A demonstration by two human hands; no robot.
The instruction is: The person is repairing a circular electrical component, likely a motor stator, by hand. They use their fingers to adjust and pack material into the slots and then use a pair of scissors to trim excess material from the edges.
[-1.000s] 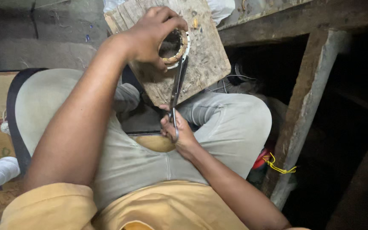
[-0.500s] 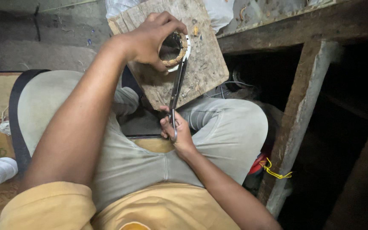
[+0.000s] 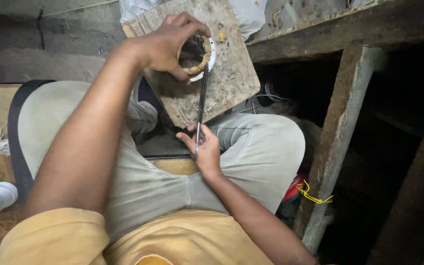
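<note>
The left hand (image 3: 165,41) is clenched around a round ring-shaped metal part with brown windings (image 3: 197,54), pressing it onto a worn square wooden board (image 3: 222,93) at twelve o'clock, propped over the knees. The right hand (image 3: 204,152) grasps the near end of a long thin dark metal tool (image 3: 202,105), whose far tip touches the ring's six o'clock edge. A yellow wire (image 3: 312,196) lies by a wooden post (image 3: 337,142) at three o'clock.

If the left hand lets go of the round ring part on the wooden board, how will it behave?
The ring part lies flat on the wooden board, so it probably will not roll. The board tilts on the knees, so it may slide. It looks rigid, likely heavy for its size.
</note>
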